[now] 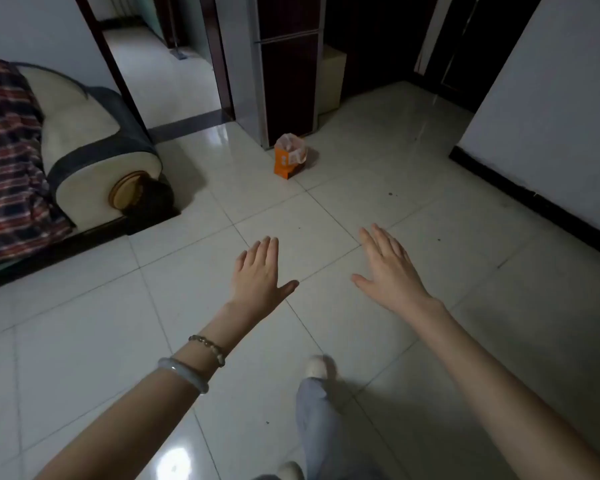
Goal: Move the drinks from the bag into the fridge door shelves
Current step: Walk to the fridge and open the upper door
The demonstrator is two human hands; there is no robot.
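An orange bag with clear plastic bunched at its top stands on the tiled floor, right in front of the fridge. The fridge is tall, dark-fronted with silver edges, and both its doors are closed. Any drinks inside the bag are hidden. My left hand and my right hand are stretched out in front of me, palms down, fingers spread, holding nothing. Both hover well short of the bag, about a tile and a half away.
A sofa with a plaid blanket sits at the left. A doorway opens left of the fridge; a beige cabinet stands to its right. A white wall with dark skirting runs along the right. My leg and white shoe are below.
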